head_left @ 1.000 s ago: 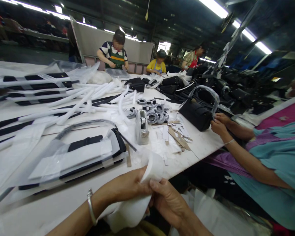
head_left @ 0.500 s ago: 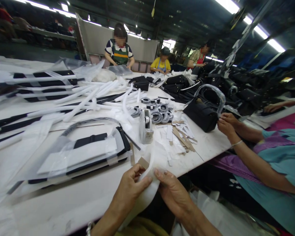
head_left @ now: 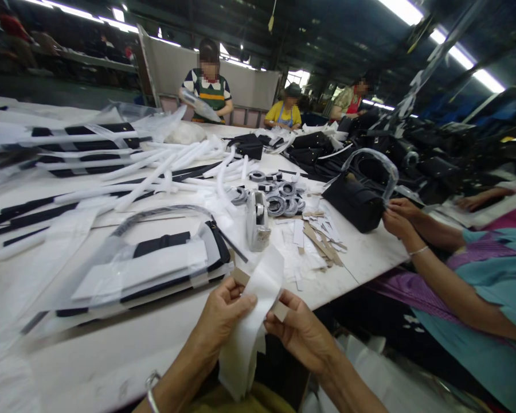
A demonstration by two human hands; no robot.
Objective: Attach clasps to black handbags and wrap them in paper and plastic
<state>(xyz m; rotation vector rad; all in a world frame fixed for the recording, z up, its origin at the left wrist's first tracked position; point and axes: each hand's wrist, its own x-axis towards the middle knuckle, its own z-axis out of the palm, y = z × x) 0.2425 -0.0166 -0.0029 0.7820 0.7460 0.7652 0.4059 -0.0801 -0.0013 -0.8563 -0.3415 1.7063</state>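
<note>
Low in the head view, at the table's near edge, I hold a strip of thin white foam sheet (head_left: pixel 262 281) upright, its lower end hanging down. My left hand (head_left: pixel 221 312) pinches its left edge, with a bit of brown cardboard (head_left: pixel 241 276) sticking out above the fingers. Between the thumb and fingers of my right hand (head_left: pixel 301 330) is another visible bit of cardboard (head_left: pixel 281 311). Whether both bits belong to one piece behind the foam, I cannot tell. Left of my hands lies a black handbag (head_left: pixel 161 248) partly wrapped in white sheet and clear plastic.
A tape dispenser (head_left: pixel 257 223) stands beyond my hands, near plastic-wrapped rings (head_left: pixel 277 205) and cardboard scraps (head_left: pixel 324 241). White foam tubes (head_left: pixel 155 166) cover the back left. At right, a co-worker's hands (head_left: pixel 402 218) hold a black bag (head_left: pixel 356 201). Other people work behind the table.
My right hand has moved slightly right and down, and cardboard now shows in its fingers. The foam strip has turned flatter towards me. Across the table, a person has lifted a clear plastic-covered item.
</note>
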